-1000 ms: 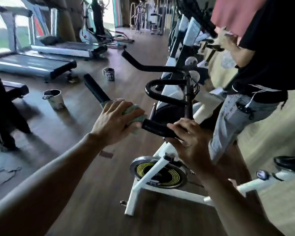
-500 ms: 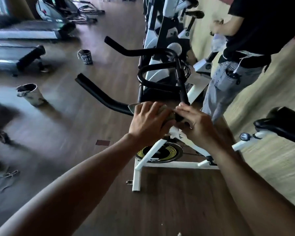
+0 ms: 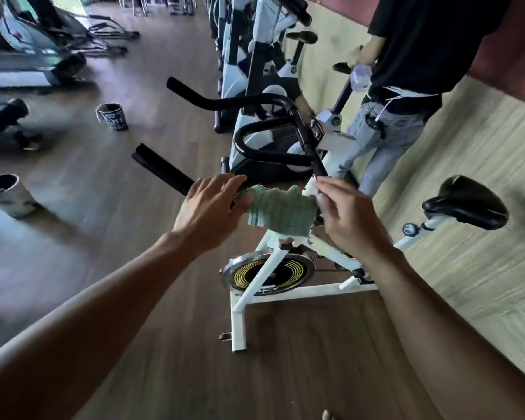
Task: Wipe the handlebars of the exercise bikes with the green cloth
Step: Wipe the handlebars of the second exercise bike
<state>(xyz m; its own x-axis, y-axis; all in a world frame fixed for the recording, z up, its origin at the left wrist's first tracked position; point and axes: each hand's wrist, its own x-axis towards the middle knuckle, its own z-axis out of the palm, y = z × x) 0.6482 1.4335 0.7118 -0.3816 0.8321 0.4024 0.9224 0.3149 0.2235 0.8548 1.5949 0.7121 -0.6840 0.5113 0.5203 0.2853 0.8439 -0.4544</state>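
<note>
The green cloth (image 3: 281, 212) hangs spread out between my two hands, over the inner end of the near black handlebar (image 3: 161, 168) of a white exercise bike (image 3: 255, 286). My left hand (image 3: 209, 207) lies over that bar with its fingers spread, touching the cloth's left edge. My right hand (image 3: 346, 219) pinches the cloth's right edge with its fingertips, beside the handlebar stem (image 3: 308, 144). The far bar (image 3: 225, 101) and the inner loop (image 3: 255, 140) are bare. Part of the near bar is hidden under my left hand and the cloth.
Another person (image 3: 406, 86) in a black shirt and jeans stands just behind the bike, holding a pale bottle (image 3: 361, 78). More bikes (image 3: 255, 56) line up beyond. Two cups (image 3: 112, 116) (image 3: 6, 195) sit on the wood floor, treadmills (image 3: 28, 65) at the left. The saddle (image 3: 467, 201) juts out at the right.
My left hand, earlier pressed on the bunched cloth on the bar, has opened its fingers. The cloth now hangs unfolded between both hands, and my right fingertips have taken its edge.
</note>
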